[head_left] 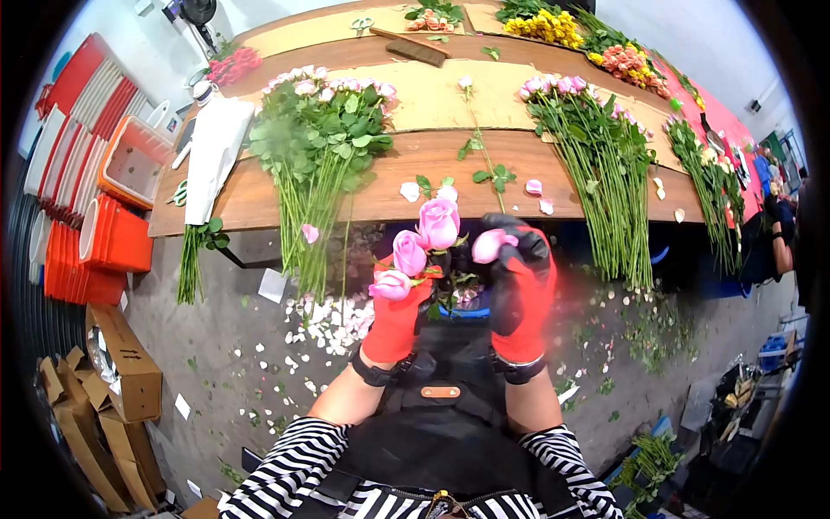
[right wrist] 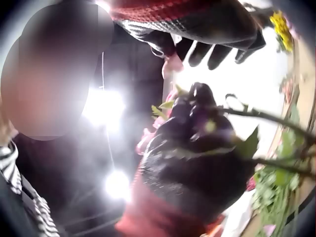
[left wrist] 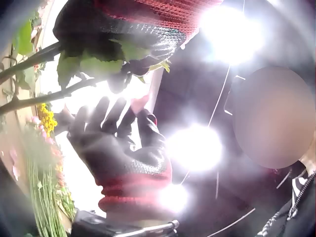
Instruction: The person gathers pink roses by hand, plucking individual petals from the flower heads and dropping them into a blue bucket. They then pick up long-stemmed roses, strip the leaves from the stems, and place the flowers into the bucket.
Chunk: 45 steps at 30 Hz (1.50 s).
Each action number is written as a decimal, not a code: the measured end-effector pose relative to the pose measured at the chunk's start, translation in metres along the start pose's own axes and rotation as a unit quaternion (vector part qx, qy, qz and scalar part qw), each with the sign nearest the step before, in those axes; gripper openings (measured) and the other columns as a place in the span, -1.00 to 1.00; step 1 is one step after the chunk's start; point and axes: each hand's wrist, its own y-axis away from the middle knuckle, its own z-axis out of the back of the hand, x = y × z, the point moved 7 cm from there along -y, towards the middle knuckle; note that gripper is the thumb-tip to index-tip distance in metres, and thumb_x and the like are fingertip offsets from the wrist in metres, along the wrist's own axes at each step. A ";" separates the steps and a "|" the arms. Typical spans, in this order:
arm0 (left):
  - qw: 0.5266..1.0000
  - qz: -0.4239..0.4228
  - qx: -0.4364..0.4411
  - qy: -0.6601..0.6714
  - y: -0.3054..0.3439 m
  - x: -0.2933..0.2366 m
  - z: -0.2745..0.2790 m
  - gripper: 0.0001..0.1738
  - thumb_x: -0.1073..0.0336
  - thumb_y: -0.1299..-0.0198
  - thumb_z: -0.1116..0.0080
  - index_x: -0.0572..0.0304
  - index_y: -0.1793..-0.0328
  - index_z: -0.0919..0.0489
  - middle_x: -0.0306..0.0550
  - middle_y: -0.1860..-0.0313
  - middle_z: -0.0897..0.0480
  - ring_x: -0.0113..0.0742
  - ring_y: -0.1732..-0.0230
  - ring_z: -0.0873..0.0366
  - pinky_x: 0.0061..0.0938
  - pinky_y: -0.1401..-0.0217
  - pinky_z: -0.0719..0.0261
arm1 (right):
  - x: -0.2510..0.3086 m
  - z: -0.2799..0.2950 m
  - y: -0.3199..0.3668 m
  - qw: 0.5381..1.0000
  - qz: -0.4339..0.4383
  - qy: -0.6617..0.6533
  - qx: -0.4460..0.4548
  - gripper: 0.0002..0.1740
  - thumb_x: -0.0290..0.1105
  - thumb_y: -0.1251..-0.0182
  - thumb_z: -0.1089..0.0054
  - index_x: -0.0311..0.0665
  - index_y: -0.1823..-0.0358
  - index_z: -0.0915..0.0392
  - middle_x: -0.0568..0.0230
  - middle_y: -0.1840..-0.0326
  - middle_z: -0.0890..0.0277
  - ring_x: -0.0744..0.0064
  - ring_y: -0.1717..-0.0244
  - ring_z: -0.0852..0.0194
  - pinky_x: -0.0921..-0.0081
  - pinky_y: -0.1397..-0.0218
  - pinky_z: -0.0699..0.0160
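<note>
In the head view my left hand, in a red glove with black palm coating, grips several pink roses just below their blooms. The right wrist view shows its fingers curled round the leafy stems, which run off to the right. To the right, my right hand, gloved alike, pinches a pink rose petal between thumb and fingers. That petal hangs by the thumb in the right wrist view, while the other fingers are extended. Below the hands, a blue container rim shows partly, with leaves inside.
Ahead is a wooden table with a pink rose bunch at left and another at right. A single rose lies between them. Fallen petals litter the floor. Orange crates and cardboard boxes stand at left.
</note>
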 end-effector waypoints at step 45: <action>0.991 0.114 0.061 0.034 0.022 0.021 0.000 -0.48 0.50 0.05 -0.32 0.31 -0.13 -0.53 -0.18 0.16 -0.67 -0.47 0.21 -0.63 -0.54 0.14 -0.59 | -0.018 -0.006 0.009 0.996 -0.063 -0.066 0.002 -0.81 -0.55 -0.33 -0.09 -0.42 0.06 -0.53 0.31 0.08 -0.50 0.52 0.04 -0.45 0.48 -0.08 -0.44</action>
